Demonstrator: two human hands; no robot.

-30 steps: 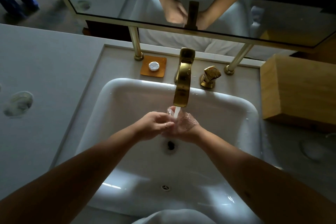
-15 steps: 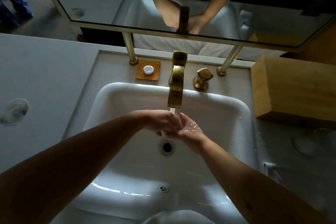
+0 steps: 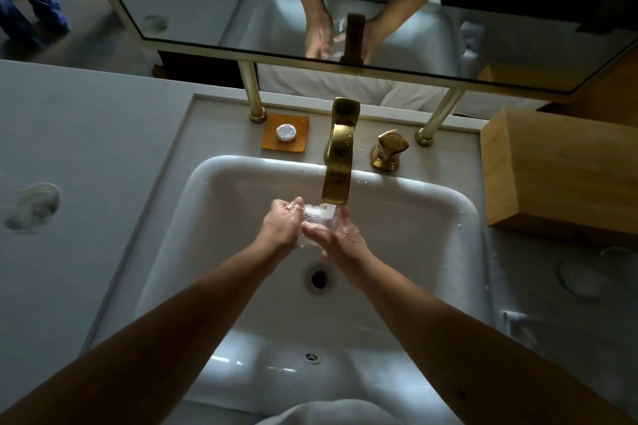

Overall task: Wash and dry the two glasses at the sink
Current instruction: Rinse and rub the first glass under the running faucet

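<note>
Over the white sink (image 3: 448, 217), both my hands hold a clear glass (image 3: 312, 216) under the water running from the gold faucet (image 3: 340, 162). My left hand (image 3: 279, 228) grips the glass's left end with curled fingers. My right hand (image 3: 340, 240) cups it from below and the right, thumb on top, and is wet. The glass lies roughly on its side and is mostly hidden by my fingers. Another glass-like round thing (image 3: 32, 205) stands on the left counter. A faint clear round thing (image 3: 583, 274) sits on the right counter.
A gold tap handle (image 3: 388, 150) stands right of the faucet. An orange dish with a small wrapped soap (image 3: 286, 132) is behind the basin. A wooden box (image 3: 559, 176) fills the right counter. The mirror (image 3: 207, 3) hangs close above on two gold posts. The drain (image 3: 319, 278) is open.
My left hand has slid off my right hand to the left end of the glass, and more of the glass shows. Both hands stay under the stream.
</note>
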